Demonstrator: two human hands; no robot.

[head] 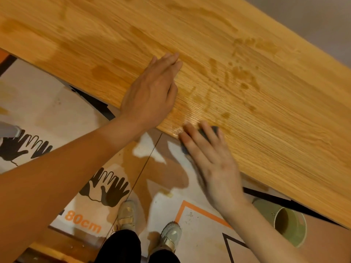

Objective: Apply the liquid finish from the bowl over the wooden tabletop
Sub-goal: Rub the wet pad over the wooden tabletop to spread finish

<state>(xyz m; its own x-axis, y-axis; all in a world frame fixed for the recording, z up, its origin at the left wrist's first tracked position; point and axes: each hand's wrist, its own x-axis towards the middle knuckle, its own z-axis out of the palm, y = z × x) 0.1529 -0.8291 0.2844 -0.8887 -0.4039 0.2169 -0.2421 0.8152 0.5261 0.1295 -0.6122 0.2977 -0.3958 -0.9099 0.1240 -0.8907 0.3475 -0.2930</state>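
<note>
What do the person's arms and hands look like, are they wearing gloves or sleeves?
No gloves and no sleeves show: the left hand and right hand are bare, and so are both forearms. No rings, watch or bracelets are visible.
</note>
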